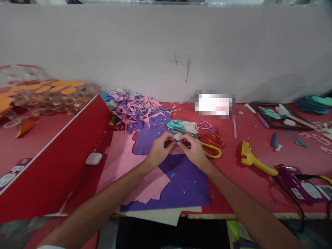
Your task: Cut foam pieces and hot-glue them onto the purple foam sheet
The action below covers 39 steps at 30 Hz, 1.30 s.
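Note:
My left hand [160, 148] and my right hand [194, 148] meet at the middle of the table, fingertips pinched together. Between them is a small purple piece [178, 140], which looks like craft foam; the fingers partly cover it. Just behind the hands lie scissors [218, 152] with one red and one yellow handle loop, their blades pointing left. A small teal cutout [175, 125] rests by the blades. Under my hands and forearms are a purple foam sheet [190, 183] and a pink foam sheet [118, 169] with ragged cut edges.
Tangled pink and purple offcuts [140, 109] are heaped at the back left. A red divider [67, 155] stands on the left, with a white earbud case [93, 158] beside it. Rightward lie a yellow glue gun [247, 155], a corded purple device [298, 183] and a dark-framed tray [293, 127].

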Tool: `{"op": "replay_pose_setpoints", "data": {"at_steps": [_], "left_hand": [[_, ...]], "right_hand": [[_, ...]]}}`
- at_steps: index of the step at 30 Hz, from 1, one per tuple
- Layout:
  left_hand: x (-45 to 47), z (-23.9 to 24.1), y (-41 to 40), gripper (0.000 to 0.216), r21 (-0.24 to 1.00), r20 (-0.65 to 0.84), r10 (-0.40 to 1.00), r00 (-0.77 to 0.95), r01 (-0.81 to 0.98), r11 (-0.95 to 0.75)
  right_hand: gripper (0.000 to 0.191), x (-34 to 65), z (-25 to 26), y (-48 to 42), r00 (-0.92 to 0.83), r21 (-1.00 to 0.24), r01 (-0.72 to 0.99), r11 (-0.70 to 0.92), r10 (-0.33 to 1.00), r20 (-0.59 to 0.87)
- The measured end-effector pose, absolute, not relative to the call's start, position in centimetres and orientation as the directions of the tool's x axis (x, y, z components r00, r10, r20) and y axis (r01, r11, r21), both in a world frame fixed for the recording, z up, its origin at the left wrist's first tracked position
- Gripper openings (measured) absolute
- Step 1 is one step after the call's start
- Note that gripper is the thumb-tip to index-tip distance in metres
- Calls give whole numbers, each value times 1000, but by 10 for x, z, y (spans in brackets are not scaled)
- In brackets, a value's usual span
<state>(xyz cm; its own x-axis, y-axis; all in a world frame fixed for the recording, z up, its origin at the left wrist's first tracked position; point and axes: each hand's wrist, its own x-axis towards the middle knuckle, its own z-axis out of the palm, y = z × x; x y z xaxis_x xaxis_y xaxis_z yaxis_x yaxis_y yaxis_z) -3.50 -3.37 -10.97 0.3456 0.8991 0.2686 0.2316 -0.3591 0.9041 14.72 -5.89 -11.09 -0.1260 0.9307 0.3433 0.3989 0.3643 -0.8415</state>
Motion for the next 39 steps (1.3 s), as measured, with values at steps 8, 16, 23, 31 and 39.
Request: {"op": "replay_pose_setpoints", "data": {"at_steps": [8,16,23,31,39], "left_hand": [[-39,-106,-37,23,731,323,832,451,439,-522],[-38,-107,-38,18,628,338,824,455,543,-557],[-38,-104,-38,4,754,294,857,424,448,-480],[-38,-99,-37,11,768,373,857,356,400,-501],[-38,-108,-35,16,678,407,788,462,426,-600]], "right_hand": [[10,149,-111,-65,-217,-698,589,408,911,349],[16,152,-111,-64,-276,-585,648,488,866,417],[11,152,-107,-62,-164,-699,563,441,889,428],[10,154,-111,-58,-124,-750,527,399,909,397],[12,153,-112,-57,-205,-704,559,438,896,395]]}}
